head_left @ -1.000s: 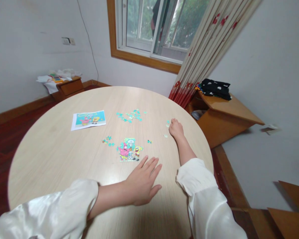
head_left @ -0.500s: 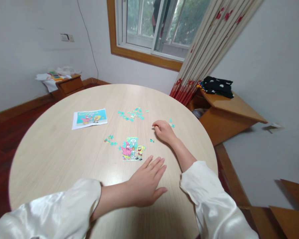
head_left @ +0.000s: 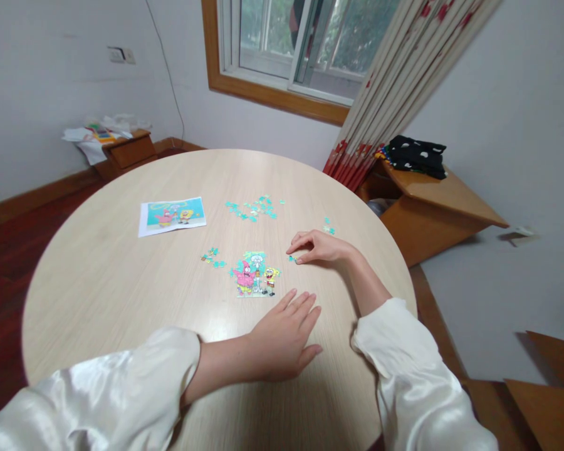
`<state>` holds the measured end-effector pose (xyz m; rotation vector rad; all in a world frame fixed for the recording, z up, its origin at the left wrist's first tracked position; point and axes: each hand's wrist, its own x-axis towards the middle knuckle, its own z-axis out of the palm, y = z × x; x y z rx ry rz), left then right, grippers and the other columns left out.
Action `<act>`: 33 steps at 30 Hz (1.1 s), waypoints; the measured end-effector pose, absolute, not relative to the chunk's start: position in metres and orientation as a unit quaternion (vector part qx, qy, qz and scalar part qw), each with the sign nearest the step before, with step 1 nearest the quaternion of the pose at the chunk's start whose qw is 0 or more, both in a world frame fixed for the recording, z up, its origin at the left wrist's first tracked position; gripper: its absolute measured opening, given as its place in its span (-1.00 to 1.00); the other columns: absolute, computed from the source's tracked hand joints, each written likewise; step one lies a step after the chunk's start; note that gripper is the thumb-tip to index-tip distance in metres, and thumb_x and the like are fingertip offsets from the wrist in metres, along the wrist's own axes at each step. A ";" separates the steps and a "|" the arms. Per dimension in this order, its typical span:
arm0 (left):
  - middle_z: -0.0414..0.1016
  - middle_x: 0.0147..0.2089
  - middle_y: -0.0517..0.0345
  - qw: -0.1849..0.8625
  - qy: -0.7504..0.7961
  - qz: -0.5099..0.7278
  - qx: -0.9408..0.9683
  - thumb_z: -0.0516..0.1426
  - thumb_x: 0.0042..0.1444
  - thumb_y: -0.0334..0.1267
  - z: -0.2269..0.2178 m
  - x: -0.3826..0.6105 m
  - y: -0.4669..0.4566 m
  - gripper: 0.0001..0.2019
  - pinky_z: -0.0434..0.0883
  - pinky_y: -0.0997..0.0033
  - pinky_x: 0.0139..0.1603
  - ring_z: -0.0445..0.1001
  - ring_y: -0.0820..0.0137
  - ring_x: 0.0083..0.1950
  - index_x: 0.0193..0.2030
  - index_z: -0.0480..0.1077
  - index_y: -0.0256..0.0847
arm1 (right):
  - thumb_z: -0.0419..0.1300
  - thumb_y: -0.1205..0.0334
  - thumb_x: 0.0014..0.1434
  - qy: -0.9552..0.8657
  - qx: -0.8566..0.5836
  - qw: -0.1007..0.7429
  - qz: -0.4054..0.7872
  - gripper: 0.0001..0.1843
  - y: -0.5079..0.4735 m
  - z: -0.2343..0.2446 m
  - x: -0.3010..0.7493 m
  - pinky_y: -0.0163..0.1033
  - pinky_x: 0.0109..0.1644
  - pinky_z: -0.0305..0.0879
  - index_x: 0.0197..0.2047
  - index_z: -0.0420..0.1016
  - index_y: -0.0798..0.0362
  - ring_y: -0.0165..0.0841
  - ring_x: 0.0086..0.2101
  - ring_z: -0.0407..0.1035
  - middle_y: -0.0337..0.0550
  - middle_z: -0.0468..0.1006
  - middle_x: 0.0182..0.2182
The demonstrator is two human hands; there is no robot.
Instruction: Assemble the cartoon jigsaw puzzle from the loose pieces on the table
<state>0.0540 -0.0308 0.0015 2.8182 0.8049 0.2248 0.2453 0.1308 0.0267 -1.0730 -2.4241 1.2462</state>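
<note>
The small teal piece (head_left: 291, 258) lies flat on the round table (head_left: 122, 294), just to the right of the assembled patch (head_left: 256, 274) of cartoon figures, and the tips of the right hand (head_left: 320, 247) come down on it. The fingers (head_left: 299, 239) are drawn close together and curled. I cannot tell whether they pinch the piece or only press on it. It is too small to show a long axis or which way its tabs point. The patch itself stands taller than wide, with the figures' feet toward the person. The risk I judge most likely is a slip: a piece this thin could skid on the smooth wood under a fingertip push, or nudge the patch's right edge and loosen joined pieces. The left hand (head_left: 282, 341) rests palm down below the patch, fingers apart and holding nothing. Above the patch lie scattered pieces (head_left: 254, 208), to its upper left the reference picture (head_left: 172, 215).
</note>
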 end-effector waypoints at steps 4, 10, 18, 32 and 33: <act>0.06 0.37 -0.30 0.096 0.271 0.080 0.954 -0.17 0.32 0.00 0.002 0.054 -0.030 -0.40 -0.13 0.10 0.38 0.04 0.09 0.39 0.29 0.10 -0.48 | 0.28 0.11 0.05 -0.826 -0.365 0.108 0.415 -0.72 0.130 0.025 0.241 -0.18 -0.10 0.25 -0.21 0.61 0.10 -0.38 -0.28 0.35 -0.10 0.48 -0.28; 0.06 0.36 -0.31 0.092 0.271 0.078 0.955 -0.15 0.32 -0.02 0.004 0.054 -0.030 -0.42 -0.12 0.09 0.37 0.04 0.08 0.39 0.29 0.10 -0.48 | 0.18 0.21 0.14 -0.830 -0.355 0.143 0.406 -0.81 0.129 0.020 0.236 -0.16 -0.08 0.23 -0.33 0.61 0.09 -0.37 -0.27 0.34 -0.11 0.49 -0.34; 0.06 0.37 -0.30 0.088 0.266 0.072 0.957 -0.14 0.32 -0.04 0.004 0.054 -0.030 -0.42 -0.13 0.05 0.38 0.02 0.07 0.39 0.29 0.09 -0.48 | 0.36 0.10 -0.11 -0.780 -0.428 0.160 0.427 -0.61 0.126 0.020 0.232 -0.22 -0.21 0.22 -0.23 0.54 0.14 -0.41 -0.37 0.27 -0.18 0.47 -0.40; 0.06 0.37 -0.31 0.083 0.263 0.077 0.958 -0.16 0.32 -0.05 0.002 0.054 -0.030 -0.43 -0.08 0.00 0.36 0.03 0.05 0.39 0.29 0.09 -0.47 | 0.39 0.10 -0.20 -0.769 -0.481 0.159 0.390 -0.65 0.127 0.016 0.227 -0.29 -0.34 0.15 -0.38 0.51 0.17 -0.45 -0.45 0.24 -0.23 0.43 -0.50; 0.06 0.37 -0.31 0.086 0.263 0.077 0.958 -0.16 0.32 -0.05 0.002 0.055 -0.030 -0.43 -0.07 0.01 0.36 0.03 0.05 0.39 0.29 0.10 -0.47 | 0.38 0.10 -0.20 -0.767 -0.482 0.158 0.392 -0.65 0.127 0.016 0.227 -0.29 -0.34 0.16 -0.38 0.51 0.17 -0.45 -0.45 0.24 -0.23 0.43 -0.50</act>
